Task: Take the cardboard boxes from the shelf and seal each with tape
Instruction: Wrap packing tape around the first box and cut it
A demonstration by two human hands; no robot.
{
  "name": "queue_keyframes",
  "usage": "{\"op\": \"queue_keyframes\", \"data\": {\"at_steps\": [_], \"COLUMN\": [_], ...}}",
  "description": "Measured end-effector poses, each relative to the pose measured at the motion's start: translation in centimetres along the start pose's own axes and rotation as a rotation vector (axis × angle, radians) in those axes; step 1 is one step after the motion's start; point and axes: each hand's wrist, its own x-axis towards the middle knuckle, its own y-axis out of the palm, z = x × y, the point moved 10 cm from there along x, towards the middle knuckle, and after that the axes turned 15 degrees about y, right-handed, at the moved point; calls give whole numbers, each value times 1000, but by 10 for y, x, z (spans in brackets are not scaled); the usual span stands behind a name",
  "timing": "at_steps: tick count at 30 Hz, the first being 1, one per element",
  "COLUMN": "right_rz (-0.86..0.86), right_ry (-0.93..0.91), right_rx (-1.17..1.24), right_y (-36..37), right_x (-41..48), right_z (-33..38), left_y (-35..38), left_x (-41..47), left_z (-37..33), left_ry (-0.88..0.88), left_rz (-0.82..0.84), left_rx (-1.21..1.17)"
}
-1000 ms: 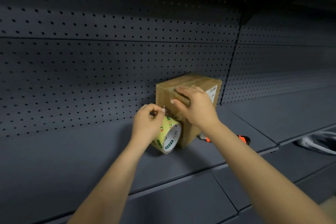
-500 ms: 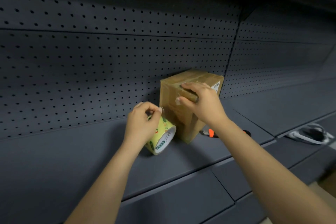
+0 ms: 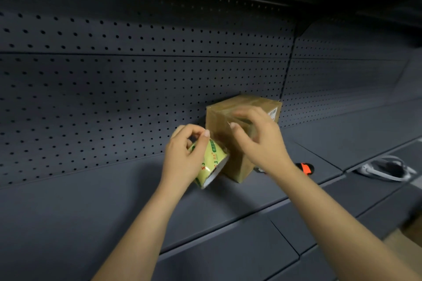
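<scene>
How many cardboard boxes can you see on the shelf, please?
1: the cardboard box stands on the shelf, just right of the tape roll. Others may be out of view.

Right hand (image 3: 258,143) fingers (image 3: 245,113) blurred; orange tool (image 3: 305,168) half hidden behind wrist

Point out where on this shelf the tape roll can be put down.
Widest bare patch: shelf deck left of the tape roll, up to the pegboard. Also bare behind the utility knife, right of the cardboard box. Crowded between box and knife, under the right hand.
</scene>
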Motion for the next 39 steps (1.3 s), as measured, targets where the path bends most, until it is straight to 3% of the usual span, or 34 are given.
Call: {"op": "queue_keyframes", "data": {"at_steps": [4, 7, 12, 19, 24, 39], "right_rz": [192, 203, 212, 334, 303, 147], "right_ry": [204, 244, 381, 706, 718, 757], "right_rx": [-14, -13, 134, 432, 292, 369], "right_y": [26, 28, 25, 26, 14, 6], "right_x": [-23, -25, -38, -57, -68, -73], "right_z": [0, -2, -16, -50, -58, -64], "left_y": [5, 7, 12, 23, 26, 40], "left_x": [-1, -3, -11, -23, -28, -32], "left_z": [-10, -15, -15, -4, -5, -9], "left_ry": [71, 111, 135, 105, 97, 113], "left_rz": [19, 32, 64, 112, 106, 111], "left_rx": [-36, -51, -62, -134, -213, -219]}}
